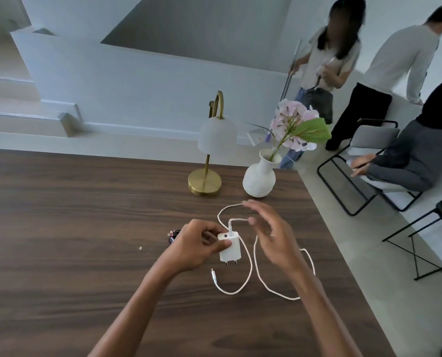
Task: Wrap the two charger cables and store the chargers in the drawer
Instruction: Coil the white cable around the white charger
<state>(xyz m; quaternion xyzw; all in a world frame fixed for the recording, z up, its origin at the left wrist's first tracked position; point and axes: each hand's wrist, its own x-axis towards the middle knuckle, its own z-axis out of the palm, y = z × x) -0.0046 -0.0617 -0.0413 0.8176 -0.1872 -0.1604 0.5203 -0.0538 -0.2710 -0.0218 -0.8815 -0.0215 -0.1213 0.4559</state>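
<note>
The white charger [229, 247] sits pinched in the left hand [196, 244], thumb and fingers closed on its upper half, near the table's [73, 228] right edge. At 3 o'clock from it the right hand [274, 237] hovers spread wide and holding nothing, apparently just above the white cable [250, 264].

The charger's long axis runs roughly 12 to 6 o'clock: prongs toward 6, cable socket toward 12. The cable leaves the top, arcs toward the vase [259, 176] and lamp [205, 181], then sprawls in loose loops to 5 o'clock, its free plug [214, 275] lying just below the prongs.

Likely risks: the loops cross, so winding fast could knot them; the trailing loop could drag off the near table edge on the right; and a tight bend at the socket would strain it. A dark cable [173, 235], mostly hidden behind the left hand, lies at 9 o'clock.
</note>
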